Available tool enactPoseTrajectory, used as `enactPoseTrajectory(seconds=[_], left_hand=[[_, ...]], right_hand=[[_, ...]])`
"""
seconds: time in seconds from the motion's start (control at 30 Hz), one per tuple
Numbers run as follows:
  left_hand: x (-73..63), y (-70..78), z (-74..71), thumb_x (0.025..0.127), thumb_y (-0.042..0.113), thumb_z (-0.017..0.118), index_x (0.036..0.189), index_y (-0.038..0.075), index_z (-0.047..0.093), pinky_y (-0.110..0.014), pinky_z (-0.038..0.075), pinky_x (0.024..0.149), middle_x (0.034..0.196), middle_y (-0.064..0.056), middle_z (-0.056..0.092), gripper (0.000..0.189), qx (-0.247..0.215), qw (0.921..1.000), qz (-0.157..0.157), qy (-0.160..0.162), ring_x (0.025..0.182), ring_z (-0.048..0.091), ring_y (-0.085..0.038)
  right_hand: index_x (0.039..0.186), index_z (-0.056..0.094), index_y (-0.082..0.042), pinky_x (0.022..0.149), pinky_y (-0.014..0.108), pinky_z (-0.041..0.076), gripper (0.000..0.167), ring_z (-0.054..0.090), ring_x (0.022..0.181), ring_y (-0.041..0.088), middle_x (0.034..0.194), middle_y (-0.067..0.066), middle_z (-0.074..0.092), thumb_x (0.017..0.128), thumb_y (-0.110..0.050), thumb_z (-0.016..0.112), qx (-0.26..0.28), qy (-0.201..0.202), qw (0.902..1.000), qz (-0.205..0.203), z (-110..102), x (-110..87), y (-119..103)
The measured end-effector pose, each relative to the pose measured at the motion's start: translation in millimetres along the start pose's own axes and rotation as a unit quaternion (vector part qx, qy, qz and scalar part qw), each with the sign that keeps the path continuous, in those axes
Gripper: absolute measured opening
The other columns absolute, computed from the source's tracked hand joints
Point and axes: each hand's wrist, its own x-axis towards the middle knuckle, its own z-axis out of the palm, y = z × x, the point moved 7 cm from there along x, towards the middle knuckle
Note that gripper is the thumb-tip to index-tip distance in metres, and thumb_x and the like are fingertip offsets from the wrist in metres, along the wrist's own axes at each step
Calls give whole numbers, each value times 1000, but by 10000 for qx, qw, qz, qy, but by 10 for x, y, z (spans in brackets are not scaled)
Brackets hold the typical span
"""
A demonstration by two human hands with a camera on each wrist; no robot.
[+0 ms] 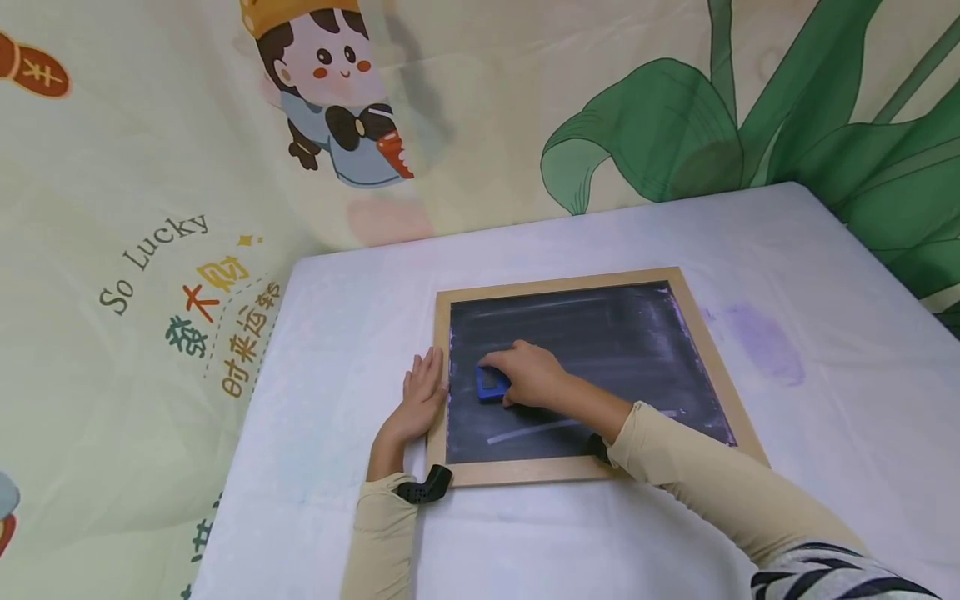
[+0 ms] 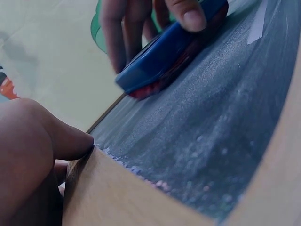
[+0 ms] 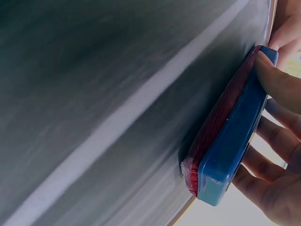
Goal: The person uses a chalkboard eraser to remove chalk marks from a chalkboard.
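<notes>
My right hand [image 1: 536,377] grips a blue chalkboard eraser [image 1: 482,388] over the left part of a wood-framed chalkboard [image 1: 615,333]. In the right wrist view, the thumb and fingers hold opposite long sides of the eraser [image 3: 235,136], and its red felt face meets the dark surface. A pale chalk stroke [image 3: 136,101] runs beside it. My left hand [image 1: 422,398] rests against the frame's left side with fairly straight fingers. Its thumb [image 2: 70,136] presses on the wooden border [image 2: 127,193] in the left wrist view; the other fingers are mostly hidden there.
The board lies on a white-covered table [image 1: 345,333], with a purple smudge [image 1: 765,342] to its right. Chalk dust speckles the board's edges. A printed cloth backdrop [image 1: 480,125] stands behind and to the left. Black wrist cameras [image 1: 426,485] sit on both sleeves.
</notes>
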Motion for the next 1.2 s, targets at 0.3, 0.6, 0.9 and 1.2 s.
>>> enactPoseTrajectory(seconds=[0.3, 0.6, 0.9, 1.2], left_hand=[[-23, -18, 56, 98, 17, 32, 146, 1, 4, -52, -11, 109, 153, -20, -2, 58, 83, 9999, -36, -93, 139, -14, -37], [-66, -64, 75, 96, 10, 31, 146, 2, 6, -53, -10, 109, 152, -20, -1, 57, -28, 9999, -56, -97, 139, -13, -38], [-83, -55, 66, 96, 11, 31, 146, 3, 5, -52, -10, 110, 153, -18, -1, 57, 15, 9999, -97, -106, 139, -14, -35], [-47, -31, 21, 96, 13, 34, 146, 3, 4, -53, -10, 109, 153, -19, 0, 59, 77, 9999, 62, -74, 139, -13, -37]], right_hand=[[127, 55, -23, 81, 45, 50, 65, 52, 113, 28, 123, 3, 60, 68, -21, 81, -45, -4, 10000, 5, 73, 76, -158], [128, 55, -23, 85, 39, 49, 64, 55, 106, 26, 124, -2, 59, 69, -21, 80, -339, 3, 9990, -290, 160, 187, -409], [132, 50, -23, 91, 39, 47, 62, 52, 111, 28, 134, 0, 51, 76, -24, 74, -616, 2, 9966, -556, 199, 136, -419], [135, 46, -25, 92, 40, 47, 61, 49, 114, 25, 138, 2, 46, 80, -28, 70, -612, 37, 9965, -576, 187, 83, -340]])
